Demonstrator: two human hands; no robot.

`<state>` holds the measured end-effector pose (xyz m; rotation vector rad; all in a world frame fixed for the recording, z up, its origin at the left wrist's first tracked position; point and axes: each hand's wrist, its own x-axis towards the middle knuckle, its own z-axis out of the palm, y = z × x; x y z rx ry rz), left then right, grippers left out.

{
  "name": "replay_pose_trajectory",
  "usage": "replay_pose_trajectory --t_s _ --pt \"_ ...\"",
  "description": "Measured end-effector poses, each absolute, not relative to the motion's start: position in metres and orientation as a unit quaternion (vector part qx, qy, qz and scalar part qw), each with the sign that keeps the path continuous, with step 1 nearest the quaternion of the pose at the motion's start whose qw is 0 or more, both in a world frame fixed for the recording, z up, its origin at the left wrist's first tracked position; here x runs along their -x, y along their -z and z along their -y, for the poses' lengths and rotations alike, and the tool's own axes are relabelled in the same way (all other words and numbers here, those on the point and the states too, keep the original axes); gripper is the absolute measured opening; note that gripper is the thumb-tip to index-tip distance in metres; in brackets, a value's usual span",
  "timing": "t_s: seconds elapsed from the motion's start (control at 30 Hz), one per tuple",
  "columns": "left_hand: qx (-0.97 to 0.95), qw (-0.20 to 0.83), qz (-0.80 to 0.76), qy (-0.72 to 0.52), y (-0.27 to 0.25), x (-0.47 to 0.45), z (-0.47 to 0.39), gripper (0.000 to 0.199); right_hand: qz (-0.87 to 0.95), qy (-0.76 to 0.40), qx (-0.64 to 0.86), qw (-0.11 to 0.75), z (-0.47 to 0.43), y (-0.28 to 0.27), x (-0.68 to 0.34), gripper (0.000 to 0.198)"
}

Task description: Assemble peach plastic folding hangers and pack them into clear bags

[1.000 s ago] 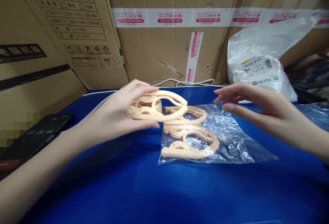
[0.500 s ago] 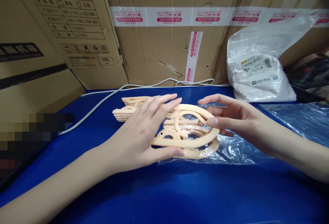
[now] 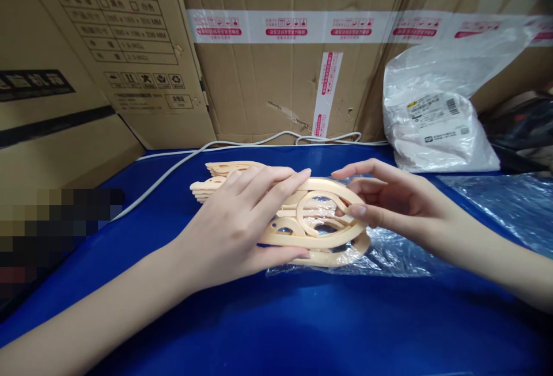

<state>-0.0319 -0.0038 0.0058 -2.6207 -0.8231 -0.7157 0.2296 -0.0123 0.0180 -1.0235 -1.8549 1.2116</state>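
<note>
A beige plastic folding hanger [image 3: 332,242], folded up, lies uppermost on more of the same in the middle of the table. My left hand [image 3: 246,220] spans its left part, fingers over the far side and thumb along the near edge. With thumb and fingers my right hand [image 3: 389,200] pinches the hanger's rounded right end; its index finger is raised. A clear plastic bag [image 3: 401,255] lies under the hangers and beneath my right hand. Behind my left hand, a stack of beige hangers [image 3: 205,189] sticks out to the left, partly hidden.
A blue surface [image 3: 276,324] covers the table. Cardboard boxes [image 3: 259,88] stand along the back and left. A white cable [image 3: 173,179] runs along the back and left. At the back right is a white plastic parcel [image 3: 440,128], with clear plastic [image 3: 496,197] in front.
The top hanger has come down a little onto those below. My left fingers have lowered and lie flatter over it; my right hand keeps its pinch at the right end.
</note>
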Motion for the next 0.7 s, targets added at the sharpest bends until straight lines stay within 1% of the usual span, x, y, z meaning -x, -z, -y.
replay_pose_trajectory --t_s 0.2,0.53,0.7 --pt "0.918 0.133 0.272 0.255 -0.0079 0.0319 0.0067 0.079 0.726 -0.468 0.367 0.345 0.0161 -0.0189 -0.23 0.031" --pt "0.919 0.111 0.261 0.275 -0.0105 0.0321 0.0089 0.08 0.727 -0.474 0.369 0.333 0.0161 -0.0194 -0.2289 0.035" --pt "0.919 0.114 0.251 0.281 -0.0114 0.0327 0.0103 0.078 0.72 -0.495 0.348 0.339 0.0171 -0.0184 -0.2271 0.031"
